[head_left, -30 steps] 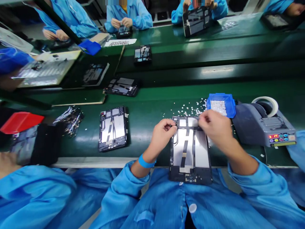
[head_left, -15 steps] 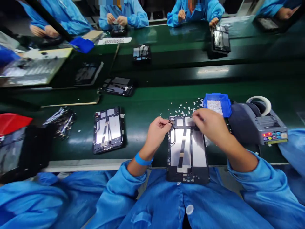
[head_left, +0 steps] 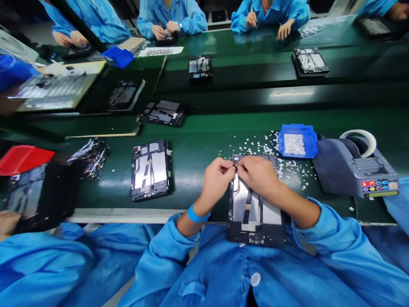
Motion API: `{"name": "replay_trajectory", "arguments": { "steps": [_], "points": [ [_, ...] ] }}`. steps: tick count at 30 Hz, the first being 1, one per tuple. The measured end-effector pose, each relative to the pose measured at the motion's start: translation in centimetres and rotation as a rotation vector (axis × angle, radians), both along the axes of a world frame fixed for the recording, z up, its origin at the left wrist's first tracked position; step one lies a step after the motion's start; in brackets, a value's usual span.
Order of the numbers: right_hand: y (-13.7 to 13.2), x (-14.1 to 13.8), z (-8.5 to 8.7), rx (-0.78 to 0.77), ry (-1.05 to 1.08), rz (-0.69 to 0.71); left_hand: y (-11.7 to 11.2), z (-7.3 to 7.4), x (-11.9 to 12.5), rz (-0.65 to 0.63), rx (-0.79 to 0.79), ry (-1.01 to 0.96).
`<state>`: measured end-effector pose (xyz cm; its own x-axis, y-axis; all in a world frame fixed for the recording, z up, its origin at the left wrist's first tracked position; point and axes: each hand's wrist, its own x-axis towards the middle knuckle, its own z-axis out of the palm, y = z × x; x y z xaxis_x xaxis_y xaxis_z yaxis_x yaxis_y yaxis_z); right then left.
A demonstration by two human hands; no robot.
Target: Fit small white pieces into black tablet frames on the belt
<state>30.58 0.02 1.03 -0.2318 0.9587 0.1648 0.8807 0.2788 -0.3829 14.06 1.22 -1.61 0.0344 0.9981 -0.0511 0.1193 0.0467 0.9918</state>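
Note:
An opened tablet (head_left: pixel 271 213) with silver battery panels lies before me, its near end jutting past the bench edge. Over its upper left corner, my left hand (head_left: pixel 217 179) is closed in a pinch on a small dark part (head_left: pixel 235 165), perhaps a cable end. My right hand (head_left: pixel 260 171) meets it there, thumb and fingers pressed together. What the right fingers hold is too small and too covered to make out. Small white pieces (head_left: pixel 252 146) lie scattered beyond and to the right of the tablet, near a blue bin (head_left: pixel 306 144) with more of them inside.
A tape dispenser (head_left: pixel 354 164) stands right of the bin. Another opened tablet (head_left: pixel 151 170) lies to the left, with a pile of thin metallic strips (head_left: pixel 91 160) and a red tray (head_left: pixel 24 158) beyond. Across the bench, co-workers in blue coats sit near more tablets (head_left: pixel 200 68).
My right hand has moved left from the tablet's upper right to meet my left hand, which keeps its pinch. Across the bench, a co-worker's hand has come off a tablet. The view has shifted slightly.

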Motion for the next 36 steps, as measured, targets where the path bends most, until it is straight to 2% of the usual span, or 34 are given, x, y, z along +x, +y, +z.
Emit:
{"name": "replay_trajectory", "arguments": {
  "steps": [4,8,11,15,17,18,20,23,25,28,31,36],
  "points": [
    [0.3,-0.5,-0.6,0.133,-0.039,0.073,0.0,0.4,0.1,-0.019,-0.014,0.001],
    [1.0,0.7,-0.1,0.141,-0.015,0.104,0.1,0.3,0.1,-0.040,-0.074,-0.052],
    [1.5,4.8,0.7,0.120,-0.001,-0.069,0.3,0.0,0.1,-0.044,-0.127,-0.134],
    [1.9,12.3,1.1,0.048,-0.125,-0.477,0.5,-0.3,-0.2,-0.032,-0.144,-0.160],
    [1.4,14.0,1.3,-0.012,-0.197,-0.579,0.6,-0.1,-0.3,-0.026,-0.127,-0.142],
    [1.0,14.0,1.5,-0.029,-0.189,-0.580,0.5,0.0,-0.4,-0.030,-0.115,-0.128],
    [0.2,12.1,2.1,-0.041,-0.059,-0.479,0.3,0.5,-0.5,-0.049,-0.088,-0.076],
    [0.1,6.9,3.3,-0.136,0.215,-0.188,0.0,1.5,-0.9,-0.122,-0.041,0.032],
    [1.1,3.9,3.9,-0.241,0.263,-0.087,0.0,1.9,-1.4,-0.153,0.009,0.089],
    [3.5,1.6,4.0,-0.373,0.206,-0.089,0.6,1.9,-2.6,-0.117,0.127,0.214],
    [5.2,1.3,3.7,-0.462,0.131,-0.122,1.7,1.1,-3.8,-0.126,0.278,0.399],
    [5.5,1.1,3.4,-0.488,0.057,-0.179,3.2,-0.1,-4.2,-0.328,0.540,0.614]
  ]
}}
